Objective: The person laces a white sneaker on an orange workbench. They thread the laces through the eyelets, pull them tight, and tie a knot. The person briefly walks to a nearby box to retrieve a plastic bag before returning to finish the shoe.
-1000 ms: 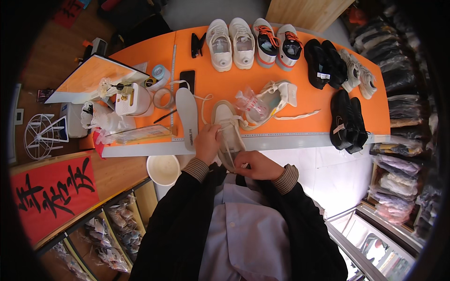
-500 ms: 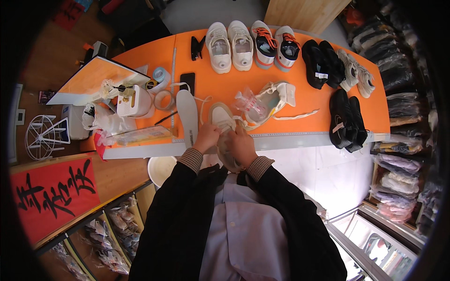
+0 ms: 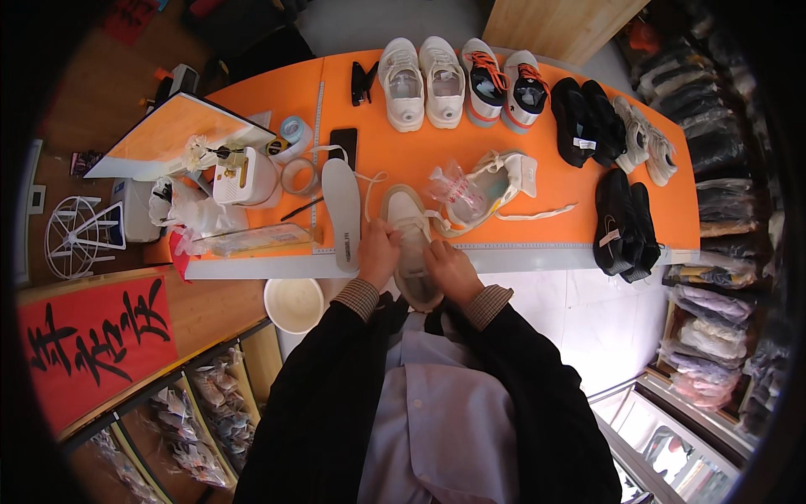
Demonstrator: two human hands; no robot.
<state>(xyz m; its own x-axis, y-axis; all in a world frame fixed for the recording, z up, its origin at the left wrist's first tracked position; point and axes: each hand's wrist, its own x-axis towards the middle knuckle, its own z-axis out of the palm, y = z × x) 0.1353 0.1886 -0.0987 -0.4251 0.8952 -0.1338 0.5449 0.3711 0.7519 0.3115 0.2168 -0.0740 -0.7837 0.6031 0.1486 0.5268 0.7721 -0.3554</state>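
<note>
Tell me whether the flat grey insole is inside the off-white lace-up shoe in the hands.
No, the flat grey insole lies on the orange tabletop, to the left of the off-white lace-up shoe.

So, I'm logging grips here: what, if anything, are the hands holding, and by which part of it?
A pale shoe, held by its sides near the opening: left hand on its left, right hand on its right.
</note>
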